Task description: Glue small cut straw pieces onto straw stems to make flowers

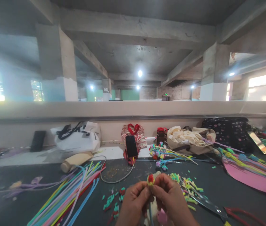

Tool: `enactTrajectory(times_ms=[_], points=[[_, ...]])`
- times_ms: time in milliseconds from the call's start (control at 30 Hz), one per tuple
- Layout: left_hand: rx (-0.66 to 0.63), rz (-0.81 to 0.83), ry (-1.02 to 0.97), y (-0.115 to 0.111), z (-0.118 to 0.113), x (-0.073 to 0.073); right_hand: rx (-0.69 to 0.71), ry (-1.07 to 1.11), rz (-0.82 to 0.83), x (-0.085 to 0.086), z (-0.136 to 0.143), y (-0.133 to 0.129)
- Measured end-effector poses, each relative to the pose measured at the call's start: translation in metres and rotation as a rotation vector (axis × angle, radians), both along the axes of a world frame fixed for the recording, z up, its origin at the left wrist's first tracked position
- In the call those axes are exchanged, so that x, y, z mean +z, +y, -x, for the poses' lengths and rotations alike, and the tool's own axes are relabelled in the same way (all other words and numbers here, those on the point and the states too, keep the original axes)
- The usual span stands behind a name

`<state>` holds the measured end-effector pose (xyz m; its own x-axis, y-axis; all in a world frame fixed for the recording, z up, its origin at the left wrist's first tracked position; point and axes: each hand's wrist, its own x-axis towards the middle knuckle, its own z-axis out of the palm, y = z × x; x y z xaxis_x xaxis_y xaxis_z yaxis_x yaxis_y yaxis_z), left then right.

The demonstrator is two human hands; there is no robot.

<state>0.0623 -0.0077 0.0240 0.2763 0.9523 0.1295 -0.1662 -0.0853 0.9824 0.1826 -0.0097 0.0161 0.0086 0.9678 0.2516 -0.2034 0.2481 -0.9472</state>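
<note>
My left hand (135, 198) and my right hand (170, 196) meet at the bottom centre, fingertips closed around a small pipe-cleaner flower (150, 180). Its top is red with a yellow ring beneath, and a blue stem (150, 213) hangs down between the palms. The undersides of my fingers are hidden. Short cut pieces of green and red pipe cleaner (110, 201) lie left of my left hand. Beyond my right hand are yellow and green cut pieces (191, 188), with large scissors (209, 205) beside them, red-handled and lying on the dark table.
Long coloured pipe cleaners (69, 196) spread at the left. A phone (131, 147) on a charging cable leans on a patterned bag (141, 141). Finished flower stems (163, 153), a bottle (160, 136) and a cloth bag (191, 141) stand behind. A pink sheet (243, 175) lies right.
</note>
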Motion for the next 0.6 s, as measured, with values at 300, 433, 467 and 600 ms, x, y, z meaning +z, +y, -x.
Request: enactTrajectory(times_ms=[300, 433, 467, 600], points=[[0.037, 0.056, -0.035, 0.001, -0.006, -0.004, -0.05, 0.01, -0.034, 0.004, 0.004, -0.004], [0.037, 0.06, -0.046, 0.002, -0.008, -0.008, -0.037, 0.014, -0.037, 0.005, 0.004, -0.005], [0.04, 0.061, -0.045, 0.002, -0.008, -0.009, -0.035, 0.013, -0.035, 0.005, 0.003, -0.005], [0.042, 0.076, -0.064, 0.003, -0.009, -0.012, -0.024, 0.01, -0.04, 0.007, 0.002, -0.006]])
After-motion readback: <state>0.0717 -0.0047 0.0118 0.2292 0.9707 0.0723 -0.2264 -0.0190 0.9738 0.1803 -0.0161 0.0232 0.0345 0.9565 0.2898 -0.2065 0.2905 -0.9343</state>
